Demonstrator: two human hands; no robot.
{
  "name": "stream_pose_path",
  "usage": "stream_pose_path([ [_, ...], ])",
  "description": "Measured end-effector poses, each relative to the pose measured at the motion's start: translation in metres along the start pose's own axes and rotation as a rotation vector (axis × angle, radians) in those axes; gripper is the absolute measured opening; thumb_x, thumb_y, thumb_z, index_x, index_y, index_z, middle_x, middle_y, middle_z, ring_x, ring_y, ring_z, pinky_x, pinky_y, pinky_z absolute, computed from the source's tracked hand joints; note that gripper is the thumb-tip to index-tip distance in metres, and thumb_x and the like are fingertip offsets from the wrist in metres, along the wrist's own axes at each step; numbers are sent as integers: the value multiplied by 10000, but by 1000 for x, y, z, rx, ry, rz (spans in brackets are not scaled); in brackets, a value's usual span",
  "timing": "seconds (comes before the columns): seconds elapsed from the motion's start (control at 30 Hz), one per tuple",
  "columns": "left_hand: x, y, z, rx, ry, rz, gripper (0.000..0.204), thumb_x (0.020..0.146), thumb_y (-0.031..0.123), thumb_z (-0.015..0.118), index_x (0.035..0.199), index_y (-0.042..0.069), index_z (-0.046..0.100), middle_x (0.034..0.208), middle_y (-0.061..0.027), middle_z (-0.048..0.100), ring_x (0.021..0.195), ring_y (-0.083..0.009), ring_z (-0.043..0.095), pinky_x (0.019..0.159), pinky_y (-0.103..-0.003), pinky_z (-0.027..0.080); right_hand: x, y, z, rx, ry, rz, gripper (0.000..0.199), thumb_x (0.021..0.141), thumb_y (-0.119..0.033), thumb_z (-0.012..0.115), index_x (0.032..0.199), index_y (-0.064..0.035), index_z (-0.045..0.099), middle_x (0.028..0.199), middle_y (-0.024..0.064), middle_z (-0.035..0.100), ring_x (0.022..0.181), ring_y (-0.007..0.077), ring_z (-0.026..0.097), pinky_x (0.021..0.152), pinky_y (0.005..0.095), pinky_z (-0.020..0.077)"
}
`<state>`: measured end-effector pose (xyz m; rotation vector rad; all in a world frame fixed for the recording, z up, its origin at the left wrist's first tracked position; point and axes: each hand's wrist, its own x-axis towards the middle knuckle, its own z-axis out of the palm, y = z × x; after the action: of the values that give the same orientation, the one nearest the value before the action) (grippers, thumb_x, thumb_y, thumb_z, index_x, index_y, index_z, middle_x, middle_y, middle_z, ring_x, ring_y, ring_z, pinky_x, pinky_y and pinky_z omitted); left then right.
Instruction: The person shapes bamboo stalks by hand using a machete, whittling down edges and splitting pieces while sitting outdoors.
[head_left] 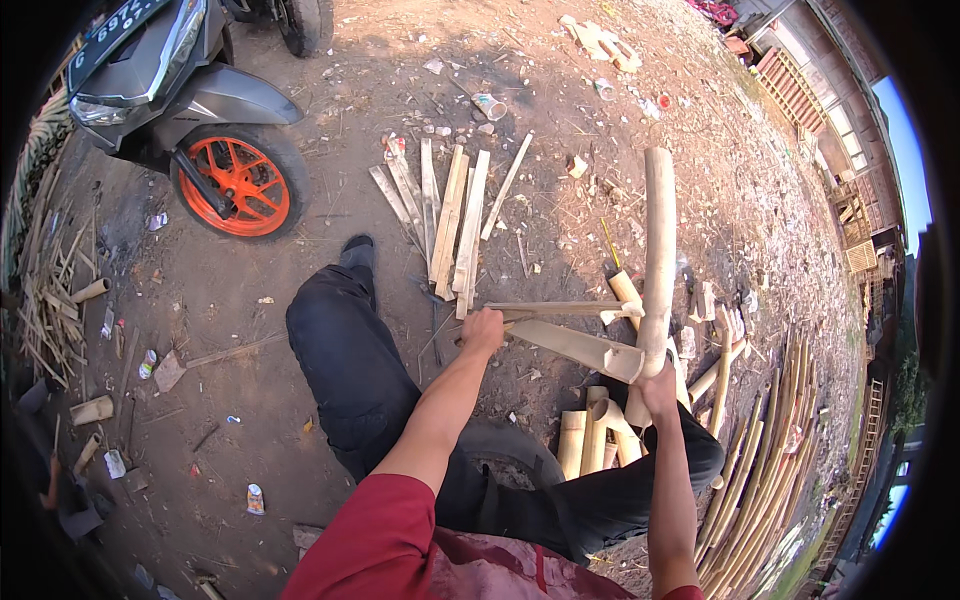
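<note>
My right hand (657,385) grips a thick pale bamboo pole (660,240) near its lower end and holds it upright in front of me. My left hand (483,330) is closed round the handle of a long thin blade (560,309), which reaches right to the pole. A wide split bamboo piece (580,348) slants from just below my left hand to the pole beside my right hand. My left leg in dark trousers (345,350) stretches forward over the dirt.
Several flat bamboo slats (450,220) lie on the ground ahead. Short bamboo sections (592,440) stand by a black tyre (515,450) beneath me. Long bamboo poles (765,470) are piled at the right. A motorcycle with an orange wheel (235,180) is parked at upper left.
</note>
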<state>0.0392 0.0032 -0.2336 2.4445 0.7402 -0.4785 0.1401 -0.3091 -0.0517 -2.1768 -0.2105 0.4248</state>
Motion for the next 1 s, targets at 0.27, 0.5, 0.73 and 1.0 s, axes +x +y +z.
stream_pose_path([
  [0.27, 16, -4, -34, -570, 158, -397, 306, 818, 186, 736, 1057, -3, 765, 1197, -248, 720, 1102, -389, 718, 901, -475, 593, -18, 48, -25, -19, -68, 187, 425, 682, -17, 769, 1088, 24, 651, 893, 93, 707, 793, 202, 697, 728, 369, 561],
  [0.5, 34, -59, -84, -756, 218, -472, 167, 815, 100, 729, 809, -67, 722, 712, -185, 691, 589, -278, 678, 541, -447, 509, -42, 27, 76, 410, -303, 417, 388, 861, -143, 725, 1207, 17, 656, 1039, 93, 701, 822, 214, 692, 717, 370, 587],
  [0.73, -32, -23, -101, -864, -86, -347, 261, 838, 153, 833, 742, -16, 660, 690, -92, 645, 550, -165, 575, 497, -389, 449, 5, -43, 109, 1210, -383, 627, 380, 898, -270, 682, 1115, 11, 547, 872, 127, 647, 717, 250, 676, 668, 395, 615],
  [1.0, -45, -74, -38, -728, -342, -513, 314, 838, 132, 836, 1040, -74, 712, 881, -120, 668, 740, -230, 640, 629, -432, 530, -14, 120, 155, -290, 61, 417, 661, 818, -215, 807, 1339, 58, 506, 1191, 219, 622, 1089, 354, 634, 944, 494, 533],
])
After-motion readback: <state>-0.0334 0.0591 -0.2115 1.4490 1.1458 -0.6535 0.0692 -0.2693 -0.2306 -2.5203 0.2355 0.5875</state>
